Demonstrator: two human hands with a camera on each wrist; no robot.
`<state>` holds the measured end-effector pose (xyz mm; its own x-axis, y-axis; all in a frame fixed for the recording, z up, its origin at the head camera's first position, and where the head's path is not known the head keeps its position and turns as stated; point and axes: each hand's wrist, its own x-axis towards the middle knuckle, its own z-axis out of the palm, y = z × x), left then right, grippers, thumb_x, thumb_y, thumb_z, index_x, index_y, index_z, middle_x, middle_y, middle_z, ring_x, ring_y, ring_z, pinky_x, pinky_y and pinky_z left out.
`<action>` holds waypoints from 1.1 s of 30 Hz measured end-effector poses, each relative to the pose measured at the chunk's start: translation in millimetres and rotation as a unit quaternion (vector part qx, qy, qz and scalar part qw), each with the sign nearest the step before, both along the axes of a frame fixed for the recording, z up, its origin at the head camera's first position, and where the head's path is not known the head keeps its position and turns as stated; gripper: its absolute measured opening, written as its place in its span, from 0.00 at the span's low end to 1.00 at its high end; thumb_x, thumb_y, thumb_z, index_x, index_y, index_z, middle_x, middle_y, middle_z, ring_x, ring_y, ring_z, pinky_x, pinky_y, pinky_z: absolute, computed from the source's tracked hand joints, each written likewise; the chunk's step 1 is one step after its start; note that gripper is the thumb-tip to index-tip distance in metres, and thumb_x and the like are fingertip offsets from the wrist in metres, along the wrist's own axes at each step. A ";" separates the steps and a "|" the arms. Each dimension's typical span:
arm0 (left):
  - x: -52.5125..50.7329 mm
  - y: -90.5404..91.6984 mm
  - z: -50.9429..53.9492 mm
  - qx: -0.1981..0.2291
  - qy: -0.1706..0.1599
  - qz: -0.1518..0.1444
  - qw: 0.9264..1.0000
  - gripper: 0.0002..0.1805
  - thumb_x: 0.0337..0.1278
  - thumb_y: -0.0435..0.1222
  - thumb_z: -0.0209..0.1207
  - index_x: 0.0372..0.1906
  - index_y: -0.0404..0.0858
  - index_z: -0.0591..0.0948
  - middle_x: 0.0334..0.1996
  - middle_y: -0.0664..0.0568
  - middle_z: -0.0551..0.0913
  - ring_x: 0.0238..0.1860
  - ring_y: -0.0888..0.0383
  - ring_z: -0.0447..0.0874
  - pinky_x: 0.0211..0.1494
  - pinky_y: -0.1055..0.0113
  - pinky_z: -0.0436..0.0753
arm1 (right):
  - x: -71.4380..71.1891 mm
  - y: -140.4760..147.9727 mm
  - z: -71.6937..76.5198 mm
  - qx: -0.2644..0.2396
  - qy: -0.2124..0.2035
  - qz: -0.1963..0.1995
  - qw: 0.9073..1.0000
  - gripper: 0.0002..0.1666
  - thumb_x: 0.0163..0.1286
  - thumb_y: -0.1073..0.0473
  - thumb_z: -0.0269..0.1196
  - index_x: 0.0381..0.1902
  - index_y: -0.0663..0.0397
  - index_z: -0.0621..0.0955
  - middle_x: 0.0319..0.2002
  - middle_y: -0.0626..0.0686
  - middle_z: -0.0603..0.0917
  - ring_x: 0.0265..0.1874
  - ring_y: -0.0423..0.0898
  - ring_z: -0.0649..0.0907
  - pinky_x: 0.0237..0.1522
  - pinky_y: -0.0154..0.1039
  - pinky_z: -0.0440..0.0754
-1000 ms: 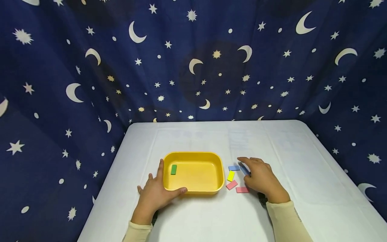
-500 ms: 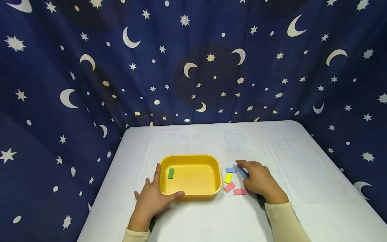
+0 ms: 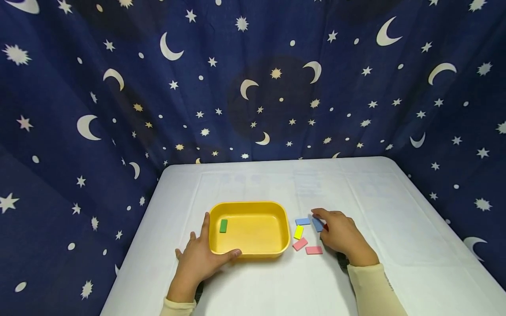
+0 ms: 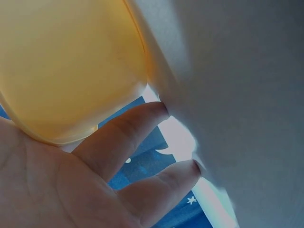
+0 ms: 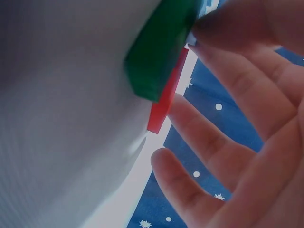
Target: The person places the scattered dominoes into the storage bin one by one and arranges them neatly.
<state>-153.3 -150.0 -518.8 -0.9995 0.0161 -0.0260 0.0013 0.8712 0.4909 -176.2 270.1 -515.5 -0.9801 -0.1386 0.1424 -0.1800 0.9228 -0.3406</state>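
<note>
My left hand point(image 3: 199, 261) lies against the near left corner of a yellow tray point(image 3: 286, 248), thumb along its front side and the other fingers spread at its left. A green flat block point(image 3: 223, 226) lies inside the tray. Right of the tray, my right hand point(image 3: 343, 235) pinches a blue flat block point(image 3: 317, 224) between thumb and index finger; its other fingers are spread in the right wrist view. By that hand are a red block point(image 5: 166, 102) and another green block point(image 5: 161, 57), mostly hidden in the head view.
Between tray and right hand lie another blue block point(image 3: 302, 221), a yellow block point(image 3: 298, 232) and two pink blocks, one angled point(image 3: 300, 244) and one level point(image 3: 314, 250). A white cloth covers the table point(image 3: 272, 180). Behind it hangs a dark blue star-and-moon curtain point(image 3: 221, 101).
The head view has shifted slightly. My right hand has moved a little to the right, the blue block at its fingers has turned slightly, and a bit of red shows beside it. My left hand stays on the tray.
</note>
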 end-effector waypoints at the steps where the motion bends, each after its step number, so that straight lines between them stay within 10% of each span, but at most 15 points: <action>1: 0.0 0.0 -0.1 0.000 -0.001 0.000 1.000 0.85 0.20 0.92 0.54 0.88 0.55 0.39 0.68 0.36 0.79 0.76 0.26 0.61 0.60 0.10 0.48 | -0.4 0.4 0.1 -0.001 -0.002 0.000 1.000 0.39 0.56 0.70 0.65 0.69 0.50 0.80 0.55 0.54 0.88 0.53 0.58 0.83 0.52 0.65 0.81; 33: -0.2 1.4 1.2 0.001 -0.009 0.003 1.000 0.84 0.24 0.89 0.60 0.88 0.55 0.38 0.68 0.35 0.78 0.76 0.25 0.60 0.60 0.10 0.48 | -3.0 -2.8 -1.0 0.001 -0.022 -0.009 1.000 0.34 0.61 0.67 0.70 0.67 0.50 0.81 0.39 0.50 0.85 0.40 0.52 0.79 0.44 0.57 0.82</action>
<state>-153.5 -148.6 -517.6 -0.9990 0.0101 -0.0439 -0.0128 0.8703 0.4923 -179.2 267.3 -516.5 -0.9878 -0.1210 0.0980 -0.1479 0.9264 -0.3462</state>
